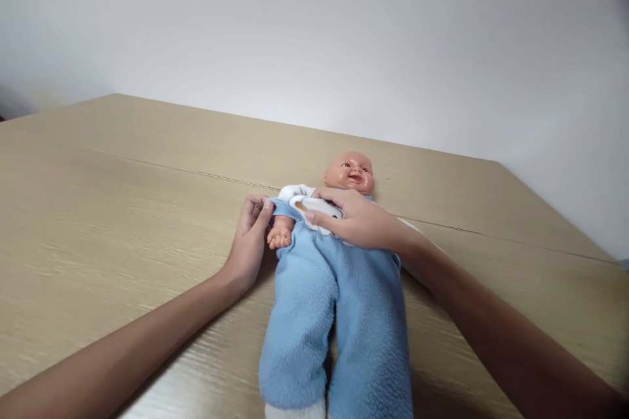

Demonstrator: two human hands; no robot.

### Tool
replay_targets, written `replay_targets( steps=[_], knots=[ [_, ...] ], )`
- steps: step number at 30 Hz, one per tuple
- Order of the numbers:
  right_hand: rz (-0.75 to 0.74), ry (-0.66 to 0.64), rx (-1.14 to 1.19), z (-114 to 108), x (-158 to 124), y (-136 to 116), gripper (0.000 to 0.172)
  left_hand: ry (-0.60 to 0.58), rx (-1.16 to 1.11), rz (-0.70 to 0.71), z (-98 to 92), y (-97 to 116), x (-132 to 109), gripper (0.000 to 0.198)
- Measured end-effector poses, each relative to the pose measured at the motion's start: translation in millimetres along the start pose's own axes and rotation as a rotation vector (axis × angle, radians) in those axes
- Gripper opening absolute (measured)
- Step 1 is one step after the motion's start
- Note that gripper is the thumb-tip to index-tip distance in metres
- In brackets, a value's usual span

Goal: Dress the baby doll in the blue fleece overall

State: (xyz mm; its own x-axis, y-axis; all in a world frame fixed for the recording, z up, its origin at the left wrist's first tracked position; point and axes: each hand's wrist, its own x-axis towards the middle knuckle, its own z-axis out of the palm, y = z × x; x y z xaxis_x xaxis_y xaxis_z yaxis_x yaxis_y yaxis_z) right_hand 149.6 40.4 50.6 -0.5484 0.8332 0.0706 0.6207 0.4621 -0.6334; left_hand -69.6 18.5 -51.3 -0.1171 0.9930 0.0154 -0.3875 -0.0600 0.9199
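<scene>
Two bare hands worked over a doll (339, 262) that lay on its back on the wood-toned surface (147, 222), its bald head (350, 171) pointing away from the person and its legs toward them. The fingers of the left hand (253, 229) pinched the blue cuff (283, 207) of the doll's sleeve, at the end nearest the person's left. Out of that cuff stuck the doll's small hand (281, 233), just beside the left thumb. The right hand (356, 217) lay across the doll's chest, touching the white patch (324, 206) with its orange detail; whether its fingers grasped the cloth or merely rested there, one could not tell. Fuzzy blue trousers (368, 308) covered both legs, with white (295, 411) showing below one trouser end. Behind the surface rose a pale wall (314, 33).
</scene>
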Motion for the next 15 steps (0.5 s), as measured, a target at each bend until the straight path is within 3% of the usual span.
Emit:
replay_targets(
  steps=[4,11,15],
  knots=[
    [0.031,0.068,0.226,10.5,3.8,25.6,0.036,-0.069,-0.051,-0.245,7.3,8.5,11.1,0.032],
    [-0.029,0.099,0.557,19.0,-0.2,43.8,0.034,-0.245,0.087,-0.202,3.8,14.2,31.7,0.039],
    [-0.062,0.061,0.67,21.1,2.1,45.6,0.037,-0.312,0.072,-0.188,16.2,9.5,55.5,0.045]
  ],
)
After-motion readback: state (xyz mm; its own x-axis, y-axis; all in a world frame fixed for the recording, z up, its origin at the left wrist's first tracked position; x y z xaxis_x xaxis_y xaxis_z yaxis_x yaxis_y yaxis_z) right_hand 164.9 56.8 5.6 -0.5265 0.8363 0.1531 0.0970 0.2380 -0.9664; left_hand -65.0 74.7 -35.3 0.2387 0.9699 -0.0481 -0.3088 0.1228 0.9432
